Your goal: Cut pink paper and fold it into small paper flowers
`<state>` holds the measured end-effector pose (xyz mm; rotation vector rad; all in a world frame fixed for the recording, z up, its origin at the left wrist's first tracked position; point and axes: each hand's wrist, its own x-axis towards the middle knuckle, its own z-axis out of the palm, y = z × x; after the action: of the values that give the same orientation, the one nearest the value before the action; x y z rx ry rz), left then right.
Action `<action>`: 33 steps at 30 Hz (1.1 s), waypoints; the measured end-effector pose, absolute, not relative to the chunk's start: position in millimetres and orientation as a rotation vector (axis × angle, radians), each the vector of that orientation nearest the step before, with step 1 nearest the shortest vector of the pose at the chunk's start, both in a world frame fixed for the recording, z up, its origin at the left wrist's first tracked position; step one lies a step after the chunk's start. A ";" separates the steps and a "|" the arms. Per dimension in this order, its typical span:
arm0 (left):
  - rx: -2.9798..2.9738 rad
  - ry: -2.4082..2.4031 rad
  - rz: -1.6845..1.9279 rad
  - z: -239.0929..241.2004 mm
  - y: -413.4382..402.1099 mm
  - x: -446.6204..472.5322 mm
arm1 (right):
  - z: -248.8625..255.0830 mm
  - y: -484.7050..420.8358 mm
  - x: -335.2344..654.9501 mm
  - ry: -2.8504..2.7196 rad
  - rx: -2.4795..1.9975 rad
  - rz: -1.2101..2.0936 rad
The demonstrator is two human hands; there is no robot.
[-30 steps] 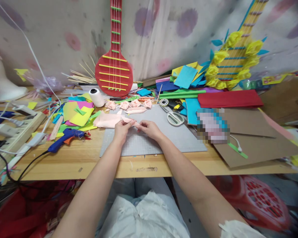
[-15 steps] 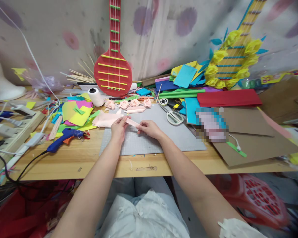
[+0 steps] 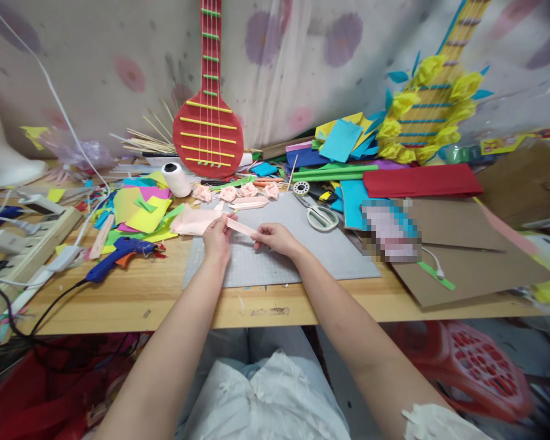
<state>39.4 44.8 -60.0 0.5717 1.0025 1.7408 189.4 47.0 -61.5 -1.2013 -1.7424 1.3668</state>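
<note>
A narrow pale pink paper strip point(image 3: 241, 227) stretches between my two hands, just above a grey cutting mat point(image 3: 282, 263). My left hand point(image 3: 217, 235) pinches its left end, and my right hand point(image 3: 275, 238) grips the right end between thumb and fingers. Behind my left hand lies a wider pink sheet of paper point(image 3: 190, 221). Several pink paper flowers point(image 3: 228, 194) sit in a row at the mat's back edge, with more pink strips point(image 3: 250, 204) in front of them. Scissors point(image 3: 321, 218) rest to the right on the mat.
A blue glue gun point(image 3: 121, 258) and a power strip point(image 3: 32, 263) with cables occupy the left. A white thread spool point(image 3: 176, 179) and a red paper-covered instrument point(image 3: 208, 134) stand behind. Brown cardboard point(image 3: 458, 269) and a red folded sheet point(image 3: 424, 181) lie at right.
My left hand has shifted slightly left, and its fingers have slid along the strip, so a longer stretch of pink shows between my hands. My right hand is almost still.
</note>
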 end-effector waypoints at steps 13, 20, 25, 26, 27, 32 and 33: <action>0.854 1.089 1.447 -63.8 41.5 38.6 | -63.8 45.8 184.4 -1.713 -1.113 1.332; 0.575 0.955 1.653 -59.1 43.6 39.0 | -56.0 42.2 183.5 -1.721 -1.141 1.363; 0.453 0.905 1.719 -56.4 44.5 33.2 | -57.9 42.2 185.1 -1.703 -1.168 1.361; 0.463 0.898 1.700 -56.2 44.0 32.6 | -58.4 42.5 185.3 -1.689 -1.176 1.367; 0.497 0.895 1.666 -56.3 43.3 32.7 | -58.9 42.8 185.5 -1.673 -1.181 1.371; 0.812 1.026 1.507 -59.3 37.3 40.5 | -58.7 43.3 186.1 -1.673 -1.157 1.401; 0.854 1.059 1.496 -59.7 36.0 42.2 | -58.0 43.0 186.1 -1.690 -1.140 1.401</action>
<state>42.2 36.0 -59.7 0.8543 1.0586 1.4962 186.1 43.0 -58.0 -1.1402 -1.6897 1.4005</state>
